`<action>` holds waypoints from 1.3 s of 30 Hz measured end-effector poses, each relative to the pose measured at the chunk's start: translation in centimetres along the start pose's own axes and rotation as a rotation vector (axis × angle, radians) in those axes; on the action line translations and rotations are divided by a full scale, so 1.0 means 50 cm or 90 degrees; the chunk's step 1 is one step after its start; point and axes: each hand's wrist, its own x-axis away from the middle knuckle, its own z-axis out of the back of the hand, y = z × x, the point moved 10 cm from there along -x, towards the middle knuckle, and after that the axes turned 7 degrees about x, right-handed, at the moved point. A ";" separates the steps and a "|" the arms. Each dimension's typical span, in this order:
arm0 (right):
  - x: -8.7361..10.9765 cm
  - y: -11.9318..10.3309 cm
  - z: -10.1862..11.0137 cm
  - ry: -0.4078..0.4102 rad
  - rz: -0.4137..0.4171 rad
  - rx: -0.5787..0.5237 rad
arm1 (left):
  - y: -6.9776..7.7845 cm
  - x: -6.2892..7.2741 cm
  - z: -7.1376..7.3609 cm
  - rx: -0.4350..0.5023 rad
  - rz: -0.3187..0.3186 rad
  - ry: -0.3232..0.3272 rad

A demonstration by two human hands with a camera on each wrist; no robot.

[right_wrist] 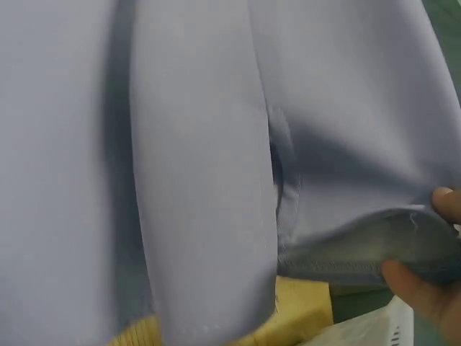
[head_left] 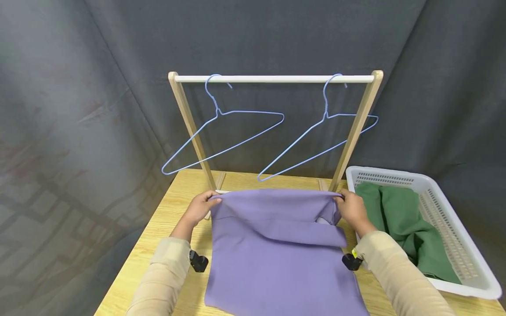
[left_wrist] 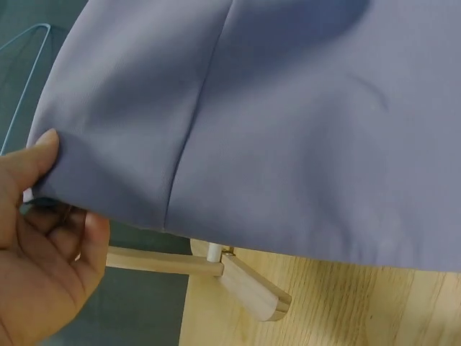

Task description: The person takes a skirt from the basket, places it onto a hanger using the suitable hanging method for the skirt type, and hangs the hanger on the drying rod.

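A purple cloth (head_left: 276, 267) is spread between the hands, its upper edge raised and its lower part hanging toward the near side of the table. The left hand (head_left: 197, 209) pinches its upper left corner between thumb and fingers. At the upper right corner the right hand (head_left: 353, 210) grips the edge. A folded flap (right_wrist: 202, 173) runs across the cloth below that edge. In the right wrist view, the cloth opens near the right thumb and shows a stitched inner hem (right_wrist: 324, 268). The cloth's lowest part lies outside the head view.
Two blue wire hangers, the left hanger (head_left: 245, 111) and the right hanger (head_left: 291, 145), hang from the white bar (head_left: 272, 79) of a wooden rack (head_left: 186, 109) behind the cloth. On the right, a white basket (head_left: 470, 232) holds green cloth (head_left: 399, 210). Everything stands on a wooden table (head_left: 174, 206).
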 end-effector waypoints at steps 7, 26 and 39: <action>-0.001 0.024 0.015 0.035 -0.108 -0.144 | 0.002 -0.012 0.007 -0.067 0.004 0.056; -0.013 0.037 0.038 -0.037 -0.122 0.039 | 0.019 -0.056 -0.022 -0.224 -0.011 0.079; -0.021 0.042 0.023 -0.026 -0.129 -0.136 | -0.096 -0.110 -0.014 -0.012 0.045 0.078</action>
